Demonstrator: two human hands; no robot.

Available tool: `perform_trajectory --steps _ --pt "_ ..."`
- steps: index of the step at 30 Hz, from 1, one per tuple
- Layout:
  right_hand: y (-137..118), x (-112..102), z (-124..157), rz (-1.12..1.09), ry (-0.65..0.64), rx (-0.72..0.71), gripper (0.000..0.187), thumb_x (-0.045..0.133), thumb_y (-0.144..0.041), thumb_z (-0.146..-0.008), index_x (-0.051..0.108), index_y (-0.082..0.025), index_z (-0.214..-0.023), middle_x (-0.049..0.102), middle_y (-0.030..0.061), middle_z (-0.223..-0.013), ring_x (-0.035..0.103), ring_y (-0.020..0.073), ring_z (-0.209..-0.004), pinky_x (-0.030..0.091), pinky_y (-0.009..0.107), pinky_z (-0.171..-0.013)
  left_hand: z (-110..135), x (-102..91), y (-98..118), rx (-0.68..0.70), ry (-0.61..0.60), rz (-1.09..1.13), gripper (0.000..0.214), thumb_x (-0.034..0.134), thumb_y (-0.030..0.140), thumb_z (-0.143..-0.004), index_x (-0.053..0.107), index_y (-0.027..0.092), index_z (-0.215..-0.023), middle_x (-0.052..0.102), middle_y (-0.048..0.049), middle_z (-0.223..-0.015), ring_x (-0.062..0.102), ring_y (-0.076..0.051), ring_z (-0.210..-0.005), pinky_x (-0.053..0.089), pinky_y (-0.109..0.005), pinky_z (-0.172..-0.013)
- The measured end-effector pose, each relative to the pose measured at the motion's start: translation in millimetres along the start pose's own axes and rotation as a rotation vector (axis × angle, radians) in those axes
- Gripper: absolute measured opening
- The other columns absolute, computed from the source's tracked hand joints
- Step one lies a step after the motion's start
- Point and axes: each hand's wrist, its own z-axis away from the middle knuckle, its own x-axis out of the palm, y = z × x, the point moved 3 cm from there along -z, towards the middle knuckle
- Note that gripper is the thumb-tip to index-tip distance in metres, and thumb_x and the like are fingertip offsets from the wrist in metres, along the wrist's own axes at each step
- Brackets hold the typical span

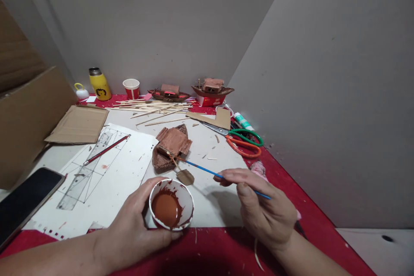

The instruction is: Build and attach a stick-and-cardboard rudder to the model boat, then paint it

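Note:
My left hand point(139, 224) is wrapped round a white paper cup point(188, 189) with reddish-brown paint point(167, 209) inside and smears on its wall. Between the thumb and fingers of my right hand point(263, 207) is a thin blue paintbrush point(202, 168). The brush's tip reaches the near end of a small brown model boat point(174, 140) with a ridged roof. Whether the bristles touch the boat I cannot tell. A stick with a flat brown cardboard blade, like a small paddle point(185, 177), leans out from the boat just beyond the cup.
Two finished-looking model boats point(213, 86) stand at the back, near thin wooden sticks point(158, 108), a red-and-white cup point(131, 89) and a yellow bottle point(100, 84). Scissors point(244, 142) lie right. Leftward are a drawing with a ruler point(86, 168), a pencil point(106, 150), a phone point(29, 202) and cardboard point(77, 124).

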Motion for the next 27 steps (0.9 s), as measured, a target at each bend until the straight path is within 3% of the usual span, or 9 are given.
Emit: perform_trajectory --steps 17,22,27 --pt "-0.9 2.3 -4.9 0.035 -0.052 0.0 0.023 0.052 -0.009 -0.091 0.065 -0.022 -0.106 0.074 0.0055 -0.087 0.071 0.0187 -0.08 0.06 0.031 -0.068 -1.3 -0.6 3.8 0.008 0.001 -0.01 0.056 0.077 0.029 -0.072 0.05 0.026 -0.122 0.067 -0.0048 -0.116 0.066 -0.023 -0.103 0.054 -0.036 -0.091" --pt "-2.2 0.0 -2.9 0.043 0.013 -0.014 0.024 0.053 -0.01 -0.091 0.065 -0.022 -0.108 0.074 0.0063 -0.088 0.072 0.0201 -0.079 0.06 0.033 -0.065 -1.2 -0.1 1.3 0.011 0.01 -0.005 0.058 0.076 0.028 -0.072 0.05 0.026 -0.123 0.067 -0.0045 -0.117 0.067 -0.023 -0.102 0.054 -0.036 -0.092" --pt "0.1 2.3 -2.6 0.047 -0.046 0.014 0.022 0.053 -0.011 -0.092 0.065 -0.022 -0.106 0.074 0.0058 -0.088 0.072 0.019 -0.08 0.06 0.032 -0.068 0.7 -0.7 -0.9 0.005 0.018 -0.017 0.06 0.077 0.029 -0.071 0.05 0.027 -0.124 0.067 -0.0038 -0.118 0.067 -0.023 -0.103 0.055 -0.035 -0.091"
